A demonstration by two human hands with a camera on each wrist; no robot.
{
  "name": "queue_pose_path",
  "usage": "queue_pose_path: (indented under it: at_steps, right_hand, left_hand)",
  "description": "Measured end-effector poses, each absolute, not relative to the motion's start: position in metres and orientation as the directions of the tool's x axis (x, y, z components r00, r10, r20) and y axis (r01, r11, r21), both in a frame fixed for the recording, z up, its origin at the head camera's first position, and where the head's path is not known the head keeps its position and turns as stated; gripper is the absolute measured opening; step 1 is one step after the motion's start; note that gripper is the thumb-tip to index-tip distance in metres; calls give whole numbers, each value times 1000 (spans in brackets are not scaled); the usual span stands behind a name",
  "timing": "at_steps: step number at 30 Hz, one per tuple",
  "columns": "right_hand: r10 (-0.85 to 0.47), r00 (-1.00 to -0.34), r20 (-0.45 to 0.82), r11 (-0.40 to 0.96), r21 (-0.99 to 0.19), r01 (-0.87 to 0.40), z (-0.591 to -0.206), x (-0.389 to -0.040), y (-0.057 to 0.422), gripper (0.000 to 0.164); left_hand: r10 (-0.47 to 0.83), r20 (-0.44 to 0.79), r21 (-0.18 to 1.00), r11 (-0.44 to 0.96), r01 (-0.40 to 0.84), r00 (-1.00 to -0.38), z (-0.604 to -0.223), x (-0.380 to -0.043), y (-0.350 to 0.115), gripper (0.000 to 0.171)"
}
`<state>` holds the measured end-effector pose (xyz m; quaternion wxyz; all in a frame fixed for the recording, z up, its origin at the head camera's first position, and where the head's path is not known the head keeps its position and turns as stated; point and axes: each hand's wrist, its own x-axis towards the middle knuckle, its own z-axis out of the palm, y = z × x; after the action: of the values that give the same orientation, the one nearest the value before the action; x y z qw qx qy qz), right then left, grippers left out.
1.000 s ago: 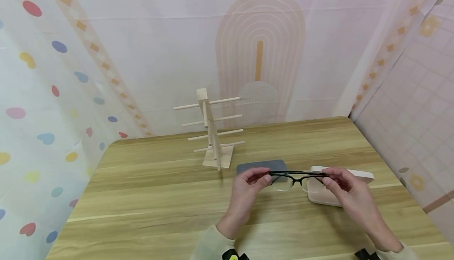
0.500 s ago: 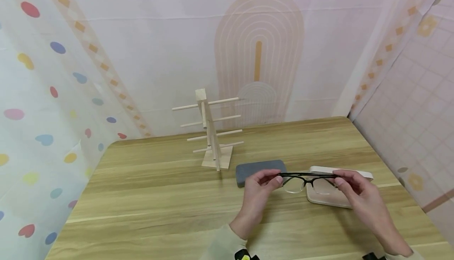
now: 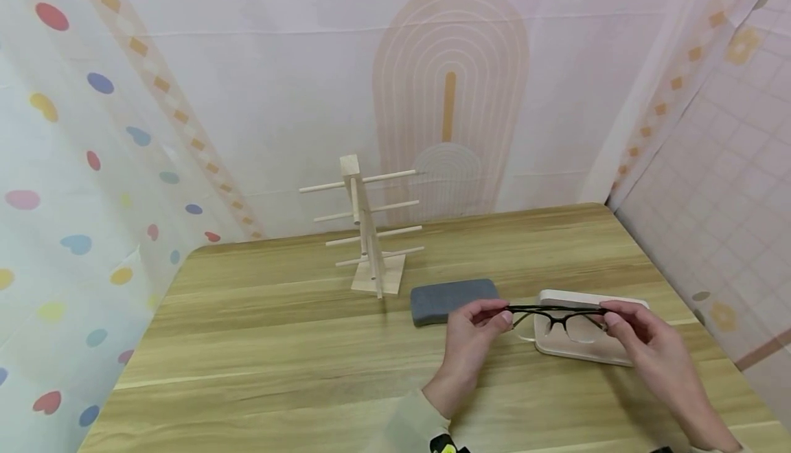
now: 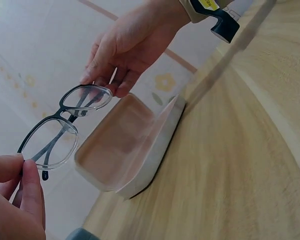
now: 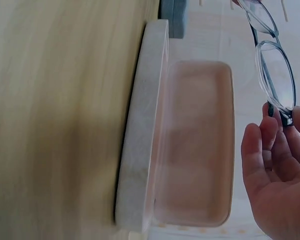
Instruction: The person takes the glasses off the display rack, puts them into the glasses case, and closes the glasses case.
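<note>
Both hands hold a pair of glasses (image 3: pixel 558 310) with a dark upper frame and clear lower rims. Its temples are folded behind the lenses. The left hand (image 3: pixel 467 346) pinches one end between thumb and fingers, while the right hand (image 3: pixel 658 357) pinches the other. Under and just behind the glasses in the head view, an open glasses case (image 3: pixel 577 350) lies on the table. The right wrist view shows this case's pale outer wall (image 5: pixel 137 135) and its pink lining (image 5: pixel 197 145). In the left wrist view the glasses (image 4: pixel 60 114) are raised above the tabletop, apart from the case.
A grey-blue glasses case (image 3: pixel 451 296) lies shut left of the open one. Behind it to the left stands a wooden rack (image 3: pixel 364 226) with several pegs sticking out. The wooden table (image 3: pixel 247 343) meets a patterned curtain (image 3: pixel 296 96) at its back.
Both hands have carried the glasses to the right, from in front of the grey-blue case to over the open case. More of the grey-blue case now shows. The grip looks the same.
</note>
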<state>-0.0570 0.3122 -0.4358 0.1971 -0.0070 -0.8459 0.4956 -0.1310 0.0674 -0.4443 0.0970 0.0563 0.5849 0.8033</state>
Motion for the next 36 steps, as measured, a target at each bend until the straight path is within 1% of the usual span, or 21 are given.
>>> queue_pose_path:
  at_steps: [6, 12, 18, 22, 25, 30, 36]
  right_hand:
    - [231, -926, 297, 578, -808, -115, -440, -53, 323, 22]
    - [260, -930, 261, 586, -808, -64, -445, -51, 331, 23]
    - [262, -928, 263, 550, -831, -81, -449, -48, 336, 19]
    - [263, -931, 253, 525, -847, -81, -451, -47, 341, 14]
    - [265, -936, 232, 522, -851, -64, -452, -46, 345, 14]
    - [262, -943, 203, 528, -848, -36, -456, -46, 351, 16]
    - [257, -948, 189, 545, -838, -19, -460, -45, 358, 18]
  left_hand:
    - [240, -44, 962, -252, -106, -970, -450, -132, 77, 20]
    - [259, -63, 966, -227, -125, -964, -453, -134, 84, 20]
    - [262, -49, 953, -278, -124, -964, -455, -135, 93, 23]
    - [248, -49, 944, -305, -126, -968, -456, -136, 100, 19]
    - [236, -42, 952, -286, -111, -971, -458, -136, 105, 15]
    - [218, -29, 963, -254, -85, -976, -461, -135, 111, 13]
    - [195, -59, 972, -210, -101, -979, -466, -135, 119, 11]
